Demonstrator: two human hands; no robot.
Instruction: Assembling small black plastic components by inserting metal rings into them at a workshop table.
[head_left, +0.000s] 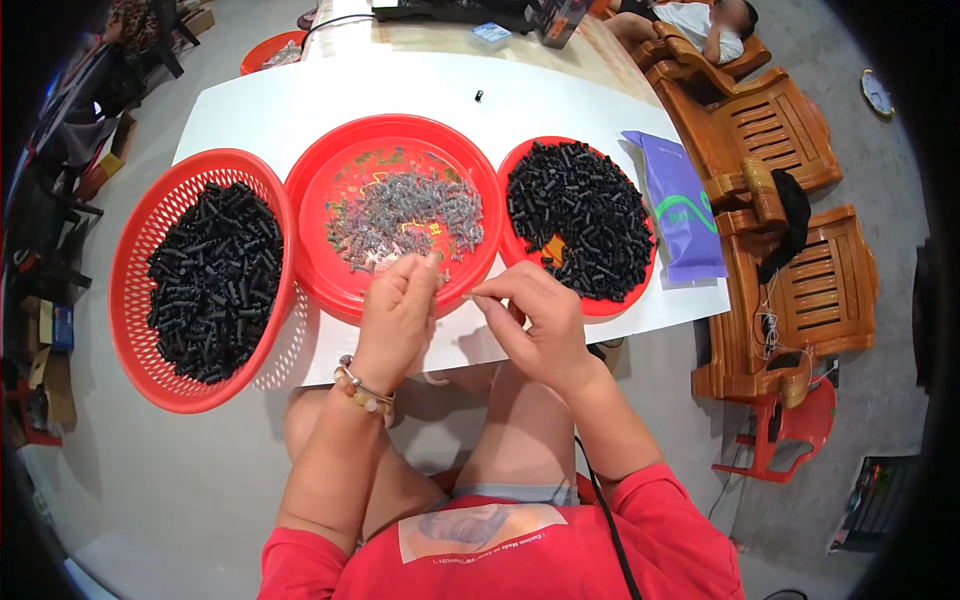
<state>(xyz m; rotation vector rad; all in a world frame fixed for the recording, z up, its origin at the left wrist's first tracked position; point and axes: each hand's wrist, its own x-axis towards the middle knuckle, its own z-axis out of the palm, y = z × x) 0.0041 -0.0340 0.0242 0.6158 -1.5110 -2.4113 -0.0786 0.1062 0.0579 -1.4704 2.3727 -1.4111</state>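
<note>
My left hand [396, 303], a beaded bracelet on its wrist, is closed over the near rim of the middle red tray [325, 150]. Its thumb and fingers pinch together, and what they hold is too small to make out. Just right of it, my right hand [540, 325] pinches a tiny light-coloured piece [468, 296] between thumb and forefinger. In the middle tray lies a loose heap of small silvery metal springs [400, 215]. Short black plastic tubes fill the red slotted basket [125, 290] on the left. Similar black tubes [580, 215] are heaped in the red tray [512, 250] on the right.
One small black piece [478, 96] lies on the white tabletop [400, 85] behind the trays. A purple package [678, 205] rests at the right edge. Wooden chairs [790, 275] stand beyond, where a person reclines. A red plastic chair [800, 425] is at the lower right.
</note>
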